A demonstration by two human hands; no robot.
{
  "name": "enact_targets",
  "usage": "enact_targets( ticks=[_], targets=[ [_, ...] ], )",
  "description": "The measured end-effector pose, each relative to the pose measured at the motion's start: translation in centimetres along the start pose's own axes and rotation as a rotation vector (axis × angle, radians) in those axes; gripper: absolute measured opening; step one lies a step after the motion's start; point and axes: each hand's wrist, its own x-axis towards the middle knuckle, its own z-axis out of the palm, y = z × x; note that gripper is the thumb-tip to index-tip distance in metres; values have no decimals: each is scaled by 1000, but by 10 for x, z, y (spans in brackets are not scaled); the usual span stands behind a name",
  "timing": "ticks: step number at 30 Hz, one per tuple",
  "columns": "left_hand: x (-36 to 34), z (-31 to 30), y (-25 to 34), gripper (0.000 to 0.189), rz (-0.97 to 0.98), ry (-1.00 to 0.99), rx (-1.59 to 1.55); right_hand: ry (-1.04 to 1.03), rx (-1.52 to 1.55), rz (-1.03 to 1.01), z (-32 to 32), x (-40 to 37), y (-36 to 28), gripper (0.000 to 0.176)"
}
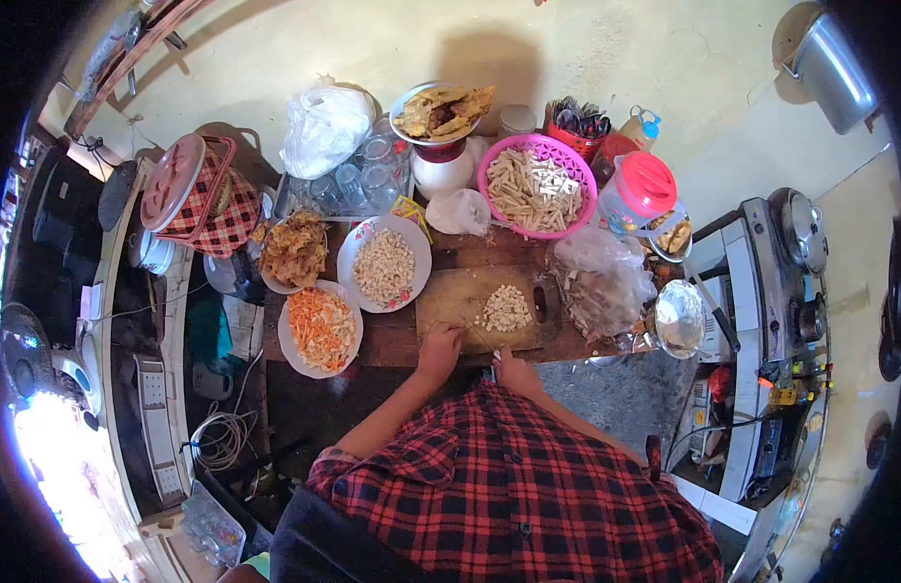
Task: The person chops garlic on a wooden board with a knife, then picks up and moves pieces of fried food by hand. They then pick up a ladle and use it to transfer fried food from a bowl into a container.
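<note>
My right hand (509, 369) is closed round the handle of a knife (483, 340), whose thin blade points up and left over the wooden cutting board (445, 291). At the board's front edge rests my left hand (441, 348), its fingers bent together near the blade; what they hold, if anything, is too small to make out. Small pale diced pieces (506, 309) lie in a pile on the board, just beyond the knife. Left of the board are a white plate of pale cubes (383, 264) and a plate of orange and white shreds (320, 328).
A pink basket (590, 199) of pale sticks stands behind the board. On the right are a plastic bag (603, 282), a red-lidded container (646, 185) and a foil-covered bowl (680, 319). Fried food (295, 250) and glasses (380, 185) stand at the left back.
</note>
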Motion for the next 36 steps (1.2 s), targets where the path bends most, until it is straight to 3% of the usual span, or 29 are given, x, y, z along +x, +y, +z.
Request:
enact_targets(
  ticks=[13, 24, 30, 34, 36],
  targets=[
    [-1, 2, -8, 11, -7, 17, -8, -11, -61, 47, 14, 12, 5, 33],
    [-2, -1, -3, 8, 15, 9, 15, -98, -69, 104, 6, 6, -6, 52],
    [-2, -1, 3, 10, 42, 45, 49, -29, -51, 11, 15, 8, 1, 38],
    [-5, -1, 2, 11, 90, 65, 49, -59, -49, 73, 17, 11, -1, 32],
    [-6, -3, 3, 9, 5, 19, 17, -23, -56, 72, 15, 10, -2, 31]
  ],
)
